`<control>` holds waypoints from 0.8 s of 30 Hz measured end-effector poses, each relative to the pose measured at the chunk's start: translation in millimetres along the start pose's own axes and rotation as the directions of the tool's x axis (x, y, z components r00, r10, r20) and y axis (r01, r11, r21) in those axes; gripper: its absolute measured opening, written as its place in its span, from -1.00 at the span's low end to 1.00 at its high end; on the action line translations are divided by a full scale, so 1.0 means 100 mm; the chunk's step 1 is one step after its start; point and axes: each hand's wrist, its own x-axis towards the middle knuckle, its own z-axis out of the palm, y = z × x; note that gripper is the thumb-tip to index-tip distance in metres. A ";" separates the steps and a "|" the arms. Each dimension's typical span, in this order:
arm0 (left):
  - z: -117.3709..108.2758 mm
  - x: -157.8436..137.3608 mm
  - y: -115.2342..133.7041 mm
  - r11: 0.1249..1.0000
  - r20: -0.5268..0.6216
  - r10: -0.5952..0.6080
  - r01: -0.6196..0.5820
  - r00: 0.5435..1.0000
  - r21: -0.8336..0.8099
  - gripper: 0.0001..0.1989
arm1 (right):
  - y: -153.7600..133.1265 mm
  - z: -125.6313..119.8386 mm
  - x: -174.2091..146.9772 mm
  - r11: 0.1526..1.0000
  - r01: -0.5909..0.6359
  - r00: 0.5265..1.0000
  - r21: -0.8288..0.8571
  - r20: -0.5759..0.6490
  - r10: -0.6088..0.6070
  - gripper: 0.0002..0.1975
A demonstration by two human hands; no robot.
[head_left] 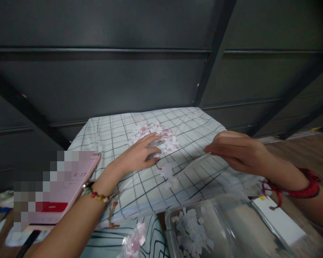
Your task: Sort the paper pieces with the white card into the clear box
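We judge this a gathering step: our left hand [140,153], fingers loosely spread, is at the near edge of the paper pile [168,138], our right hand [233,150] pinches an apparent clear bag [197,162] nearer and right of it, and picking calls for closing the left fingers.

pile [169,139]: white with pink, made of small flat pieces, lies loose in a low round mound on cloth [115,129] | bag [194,163]: clear, thin, slants up to the right, nearer than pile | scraps [167,171]: white, one red touch, sit at bag's lower left end; inside or under, cannot tell
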 end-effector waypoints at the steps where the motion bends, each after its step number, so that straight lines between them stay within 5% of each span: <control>1: 0.00 0.00 0.00 1.000 -0.003 0.006 -0.006 1.000 0.001 -0.81 | 0.01 0.00 -0.01 1.000 -0.005 1.000 -0.020 0.007 0.005 -0.79; 15: -0.03 -0.02 -0.04 0.998 0.006 -0.039 0.039 0.999 -0.041 -0.74 | 0.06 0.19 0.20 0.979 -0.084 0.996 -0.187 -0.057 0.074 -0.77; 24: -0.05 -0.01 -0.03 0.999 0.062 -0.025 0.027 0.998 -0.028 -0.68 | 0.04 0.18 0.19 0.996 -0.073 0.997 -0.056 -0.037 0.071 -0.78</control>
